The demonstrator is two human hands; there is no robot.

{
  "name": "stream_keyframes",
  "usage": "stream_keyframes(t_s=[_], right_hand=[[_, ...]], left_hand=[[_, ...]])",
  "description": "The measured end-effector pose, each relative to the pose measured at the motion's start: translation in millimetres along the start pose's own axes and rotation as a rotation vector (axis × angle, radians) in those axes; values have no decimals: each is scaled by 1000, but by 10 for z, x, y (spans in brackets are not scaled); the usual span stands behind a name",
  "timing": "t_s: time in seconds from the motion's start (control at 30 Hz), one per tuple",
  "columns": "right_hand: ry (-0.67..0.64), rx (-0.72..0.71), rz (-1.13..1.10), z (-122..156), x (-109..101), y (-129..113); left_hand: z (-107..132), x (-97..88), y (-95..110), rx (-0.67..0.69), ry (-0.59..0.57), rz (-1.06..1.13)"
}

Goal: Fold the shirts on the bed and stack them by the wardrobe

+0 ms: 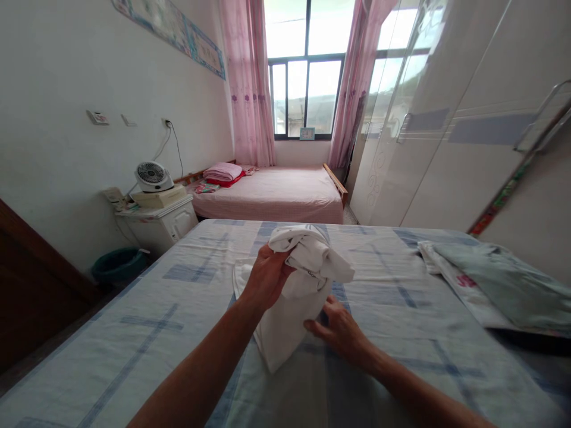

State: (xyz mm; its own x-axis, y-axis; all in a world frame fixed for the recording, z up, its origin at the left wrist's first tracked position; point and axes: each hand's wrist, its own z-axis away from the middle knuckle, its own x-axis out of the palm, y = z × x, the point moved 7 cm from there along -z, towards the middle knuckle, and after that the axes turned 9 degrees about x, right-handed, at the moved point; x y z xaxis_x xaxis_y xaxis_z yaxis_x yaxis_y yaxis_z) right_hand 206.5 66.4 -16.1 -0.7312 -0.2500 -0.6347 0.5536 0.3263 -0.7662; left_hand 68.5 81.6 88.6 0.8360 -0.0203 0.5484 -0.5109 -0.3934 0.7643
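A white garment (289, 315), bunched at the top and hanging in folds below, is held up over the bed in front of me. My left hand (270, 276) grips its gathered upper part, thumb and fingers closed round the fabric. At the lower right edge of the cloth is my right hand (341, 333), its thumb apart from the fingers and the thumb tip overlapping the fabric. Whether those fingers touch the cloth I cannot tell. A flat part of white cloth (239, 279) shows behind the left hand on the sheet. What the garment's kind is, the folds hide.
The bed's blue-and-white patterned sheet (191, 351) spreads under my hands. Folded clothes (499, 285) lie at its right edge. Beyond stands a pink-covered bed (285, 190). To the left are a cabinet (173, 223) with a fan (153, 176) and a bin (118, 266); wardrobes (428, 154) line the right.
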Motion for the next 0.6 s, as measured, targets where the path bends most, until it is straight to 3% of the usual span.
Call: stream_keyframes(t_s=[0.1, 0.17, 0.27, 0.33, 0.4, 0.43, 0.5, 0.6], right_hand=[[-6, 76, -254, -120, -90, 178], [89, 168, -454, -212, -334, 344], [507, 270, -515, -218, -1039, 599], [860, 243, -340, -78, -1580, 654], [1024, 193, -108, 39, -1943, 635], [997, 191, -6, 49, -2038, 638], [811, 227, 147, 15, -2084, 695], [439, 220, 371, -39, -1916, 798]], left_hand=[[-34, -17, 24, 16, -48, -4], [-102, -100, 53, 41, -78, -52], [-247, -289, 152, 142, -160, -292], [-344, -431, 174, 177, -254, -602], [-428, -607, 114, 150, -343, -1002], [-463, -709, 69, 124, -370, -1209], [-515, -896, -17, 79, -391, -1536], [-547, -1101, -118, 11, -347, -1734]])
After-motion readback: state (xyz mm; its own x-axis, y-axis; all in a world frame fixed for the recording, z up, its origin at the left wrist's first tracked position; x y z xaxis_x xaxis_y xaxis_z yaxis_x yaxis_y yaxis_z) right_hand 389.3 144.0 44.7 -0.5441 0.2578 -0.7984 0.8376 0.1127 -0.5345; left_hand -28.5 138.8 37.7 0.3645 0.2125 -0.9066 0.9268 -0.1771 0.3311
